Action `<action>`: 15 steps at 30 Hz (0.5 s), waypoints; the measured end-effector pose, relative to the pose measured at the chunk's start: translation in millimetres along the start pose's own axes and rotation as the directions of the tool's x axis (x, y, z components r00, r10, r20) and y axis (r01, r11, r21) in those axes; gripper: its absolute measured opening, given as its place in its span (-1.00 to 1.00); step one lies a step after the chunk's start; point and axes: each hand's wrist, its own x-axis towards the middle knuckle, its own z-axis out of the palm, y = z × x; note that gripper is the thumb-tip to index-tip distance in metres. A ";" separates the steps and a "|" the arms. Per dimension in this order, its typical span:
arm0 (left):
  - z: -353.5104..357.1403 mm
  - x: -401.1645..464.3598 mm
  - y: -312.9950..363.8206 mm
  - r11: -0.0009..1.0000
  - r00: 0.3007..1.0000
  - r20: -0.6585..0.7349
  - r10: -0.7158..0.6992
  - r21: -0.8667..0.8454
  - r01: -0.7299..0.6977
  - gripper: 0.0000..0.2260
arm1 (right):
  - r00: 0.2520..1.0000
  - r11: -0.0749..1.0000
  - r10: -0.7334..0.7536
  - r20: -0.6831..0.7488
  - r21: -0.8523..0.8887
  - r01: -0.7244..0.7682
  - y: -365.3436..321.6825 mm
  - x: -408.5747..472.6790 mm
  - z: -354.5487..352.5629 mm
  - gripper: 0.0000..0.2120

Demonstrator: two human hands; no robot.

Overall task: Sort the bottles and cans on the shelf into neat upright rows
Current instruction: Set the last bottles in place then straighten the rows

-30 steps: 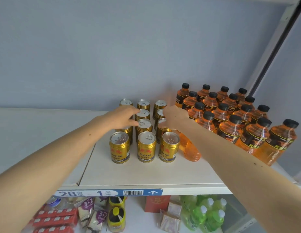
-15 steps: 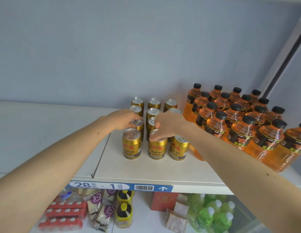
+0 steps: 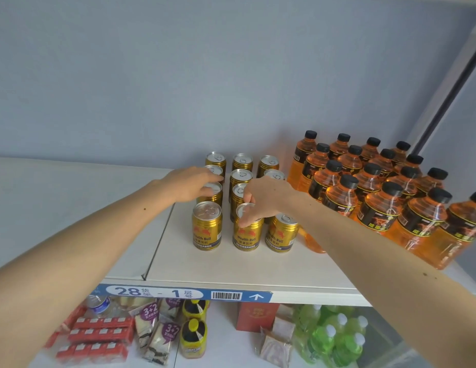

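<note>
Gold cans stand upright in three rows on the white shelf. My right hand grips the top of the front middle can with thumb and fingers. My left hand rests on top of the second can of the left row, fingers spread over it. The front left can and front right can stand free. Orange bottles with black caps stand in rows to the right; one bottle is partly hidden behind my right forearm.
The shelf's front edge carries a blue label strip. On the lower shelf lie red packs, snack bags, yellow bottles and green bottles. A grey wall stands behind and a dark post at the right.
My right hand has pulled back from the rear right cans to the front middle can and closed on its top. My left hand stayed on the left row. The view shifted left.
</note>
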 end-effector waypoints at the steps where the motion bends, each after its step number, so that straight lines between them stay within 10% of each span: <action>1: -2.9 -4.5 1.2 1.000 0.999 -0.030 0.022 -0.013 -0.023 -0.64 | 1.000 1.000 -0.011 0.020 -0.003 0.011 1.4 -1.1 -1.6 -0.30; 15: -3.6 -27.7 16.2 0.987 0.985 0.110 0.134 0.077 -0.143 -0.44 | 0.998 0.997 -0.063 0.025 -0.034 0.064 -1.0 -6.2 -4.1 -0.33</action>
